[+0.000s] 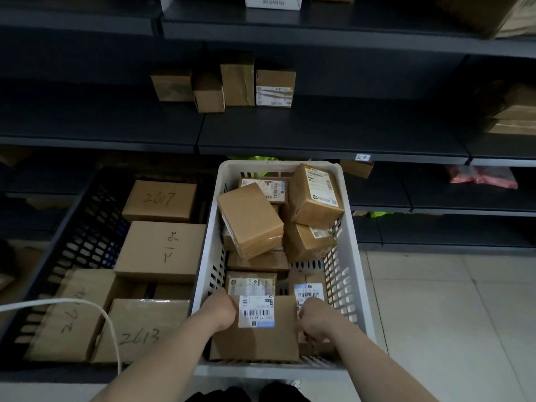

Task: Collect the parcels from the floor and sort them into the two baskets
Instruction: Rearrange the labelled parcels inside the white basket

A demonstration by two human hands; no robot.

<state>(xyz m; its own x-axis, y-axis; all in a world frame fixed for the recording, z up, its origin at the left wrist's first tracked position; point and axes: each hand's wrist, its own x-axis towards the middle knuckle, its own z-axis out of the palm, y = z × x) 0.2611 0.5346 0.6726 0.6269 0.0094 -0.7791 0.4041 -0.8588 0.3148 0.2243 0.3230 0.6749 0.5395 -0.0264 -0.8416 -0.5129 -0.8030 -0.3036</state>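
Note:
A brown parcel (255, 340) with a white barcode label lies at the near end of the white basket (352, 250). My left hand (217, 311) grips its left edge and my right hand (314, 319) grips its right edge. The white basket holds several small brown parcels, such as a tilted one (249, 220) in the middle. To its left stands the black basket (84, 227) with several larger boxes marked with handwritten numbers, one reading 2617 (159, 200).
Dark metal shelves (319, 134) run across the back, with several small boxes (223, 85) standing on one. A pink bag (483, 177) lies on a lower shelf at right. Pale floor tiles (449, 314) lie right of the white basket. A white cable (87, 307) crosses the black basket.

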